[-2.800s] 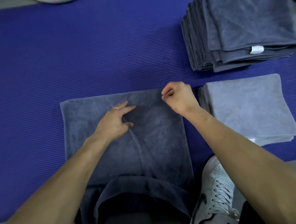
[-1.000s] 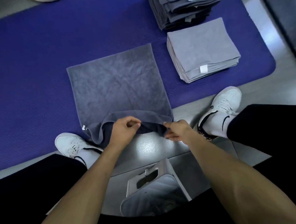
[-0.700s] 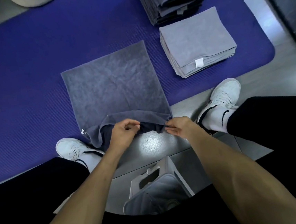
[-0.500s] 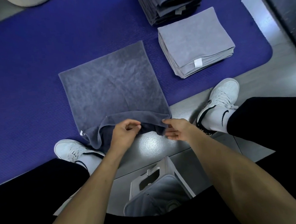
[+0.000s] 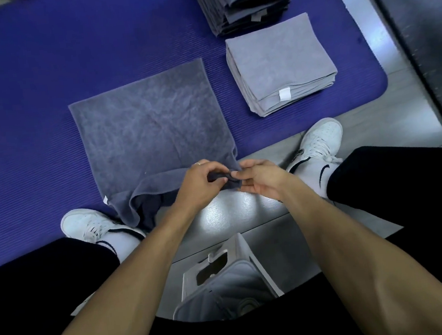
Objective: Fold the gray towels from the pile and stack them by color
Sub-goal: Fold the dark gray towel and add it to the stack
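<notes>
At the centre of the frame the left hand (image 5: pixel 201 181) curls its fingers round the near right corner of the dark gray towel (image 5: pixel 151 130), and the right hand (image 5: pixel 260 178) pinches that same corner just beside it, fingertips almost touching the left's. The towel lies spread on the purple mat (image 5: pixel 33 104), its near edge bunched and hanging over the mat's border onto the gray floor (image 5: pixel 227 215). To the upper right sit a light gray folded stack (image 5: pixel 280 61) and, behind it, a dark gray stack (image 5: pixel 247 0); white sneakers flank the hands, and a gray bin (image 5: pixel 225 283) stands below them.
</notes>
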Tool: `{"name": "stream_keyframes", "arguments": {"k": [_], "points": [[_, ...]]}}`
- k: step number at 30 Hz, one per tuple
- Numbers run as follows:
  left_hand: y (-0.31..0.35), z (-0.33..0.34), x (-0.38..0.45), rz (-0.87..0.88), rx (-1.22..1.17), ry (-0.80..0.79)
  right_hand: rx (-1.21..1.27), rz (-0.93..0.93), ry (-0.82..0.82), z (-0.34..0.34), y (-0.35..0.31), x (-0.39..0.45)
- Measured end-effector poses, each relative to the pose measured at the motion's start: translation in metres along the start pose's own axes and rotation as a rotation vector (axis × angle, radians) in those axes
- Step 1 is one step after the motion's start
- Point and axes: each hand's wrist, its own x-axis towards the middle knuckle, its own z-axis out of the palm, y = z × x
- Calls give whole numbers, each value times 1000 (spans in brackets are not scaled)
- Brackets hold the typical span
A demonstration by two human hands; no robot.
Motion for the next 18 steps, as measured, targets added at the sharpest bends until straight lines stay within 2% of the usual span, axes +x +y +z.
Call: {"name": "stream_keyframes", "arguments": {"k": [5,9,12,18], "points": [[-1,-11,-1,56,-55,37,110,-8,-174,-1,0,-3],[4,-16,3,33,-63,18,187,-28,-242,3,-2,-6],[4,-13,4,-11,-36,18,163,-14,-219,2,-3,-6],[2,-15,-3,-25,-125,-13,81,22,-56,-3,-13,-10]]}}
